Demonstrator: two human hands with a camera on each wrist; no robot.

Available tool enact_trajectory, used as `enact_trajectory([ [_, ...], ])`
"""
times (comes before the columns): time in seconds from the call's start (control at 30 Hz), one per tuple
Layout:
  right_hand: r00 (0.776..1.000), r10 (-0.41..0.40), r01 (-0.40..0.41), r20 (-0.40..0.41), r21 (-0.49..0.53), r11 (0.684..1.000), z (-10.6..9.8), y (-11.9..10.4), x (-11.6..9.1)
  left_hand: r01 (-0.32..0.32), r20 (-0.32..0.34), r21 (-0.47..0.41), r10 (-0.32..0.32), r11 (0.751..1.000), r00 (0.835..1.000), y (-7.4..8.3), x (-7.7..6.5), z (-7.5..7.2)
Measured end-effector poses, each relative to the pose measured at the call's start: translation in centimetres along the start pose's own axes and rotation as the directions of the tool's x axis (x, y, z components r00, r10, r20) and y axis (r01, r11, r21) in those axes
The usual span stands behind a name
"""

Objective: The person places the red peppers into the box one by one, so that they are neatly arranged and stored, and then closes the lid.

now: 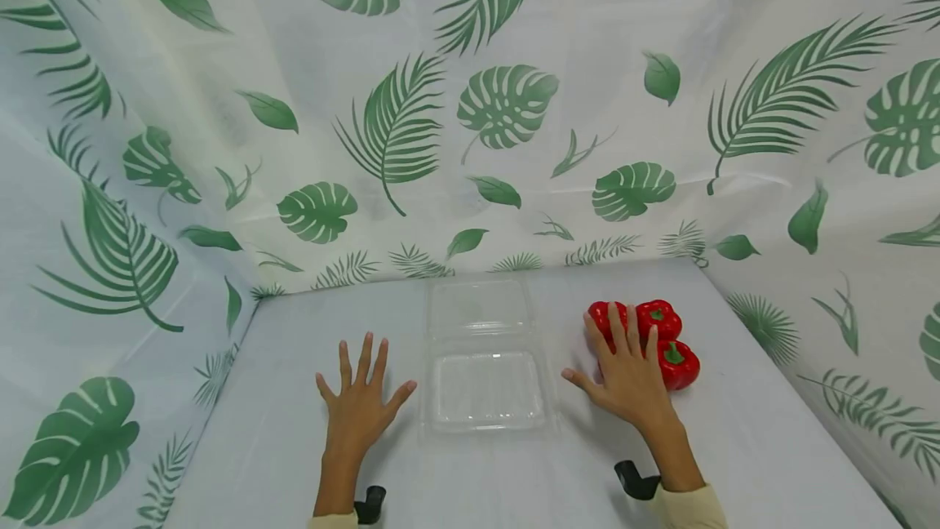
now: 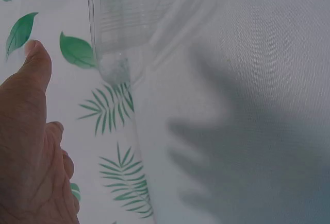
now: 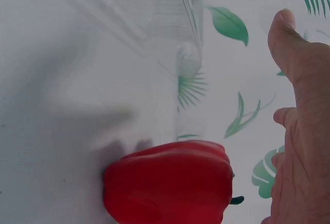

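Observation:
My left hand hovers over the table left of a clear plastic clamshell box, its fingers spread and nothing held. The box lies opened flat, lid part toward the back. On the other side my right hand, fingers also spread, is above a group of red bell peppers and hides part of them. In the right wrist view one red bell pepper lies on its side on the table, apart from the hand, its green stem pointing toward the hand's side.
The table has a pale cover. Behind it and along both sides hangs a white curtain printed with green leaves. Each wrist carries a black camera mount.

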State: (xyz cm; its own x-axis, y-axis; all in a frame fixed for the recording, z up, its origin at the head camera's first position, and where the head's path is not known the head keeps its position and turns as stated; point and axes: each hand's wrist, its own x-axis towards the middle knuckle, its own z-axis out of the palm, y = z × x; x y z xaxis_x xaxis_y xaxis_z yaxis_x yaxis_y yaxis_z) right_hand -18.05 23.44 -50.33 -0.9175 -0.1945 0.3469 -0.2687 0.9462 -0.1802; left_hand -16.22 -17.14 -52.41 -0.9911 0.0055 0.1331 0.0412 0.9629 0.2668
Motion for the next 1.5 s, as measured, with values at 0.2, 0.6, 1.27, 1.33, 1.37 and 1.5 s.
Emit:
enact_trajectory([
  [0.2, 0.999, 0.015, -0.015, -0.036, 0.006, 1.0, -0.6, 0.5, 0.3, -0.031, 0.005, -0.028, 0.031, 0.999, 1.0, 0.3, 0.0, 0.1],
  [0.6, 0.906, 0.367, -0.316, -0.209, 0.242, 0.917, -2.4, 2.4, 0.1, -0.097, 0.153, -0.341, 0.157, 0.935, 0.976, 1.3, -1.1, 2.3],
  [1.27, 0.776, 0.629, -0.586, 0.047, 0.424, 0.691, -0.9, 7.7, -3.6, -0.074, 0.08, -0.683, 0.175, 0.727, 0.981, 2.8, -2.3, 5.9],
  [1.33, 0.782, 0.621, -0.577, 0.058, 0.447, 0.684, -0.6, 7.7, -3.8, -0.068, 0.07, -0.704, 0.165, 0.707, 0.984, 3.0, -2.4, 6.1],
  [1.37, 0.783, 0.619, -0.573, 0.063, 0.463, 0.677, -0.5, 7.7, -3.9, -0.065, 0.068, -0.713, 0.162, 0.698, 0.984, 3.0, -2.4, 6.1],
  [1.5, 0.776, 0.626, -0.569, 0.083, 0.519, 0.637, -0.3, 7.7, -4.3, -0.054, 0.062, -0.734, 0.146, 0.677, 0.987, 3.3, -2.4, 6.2],
])
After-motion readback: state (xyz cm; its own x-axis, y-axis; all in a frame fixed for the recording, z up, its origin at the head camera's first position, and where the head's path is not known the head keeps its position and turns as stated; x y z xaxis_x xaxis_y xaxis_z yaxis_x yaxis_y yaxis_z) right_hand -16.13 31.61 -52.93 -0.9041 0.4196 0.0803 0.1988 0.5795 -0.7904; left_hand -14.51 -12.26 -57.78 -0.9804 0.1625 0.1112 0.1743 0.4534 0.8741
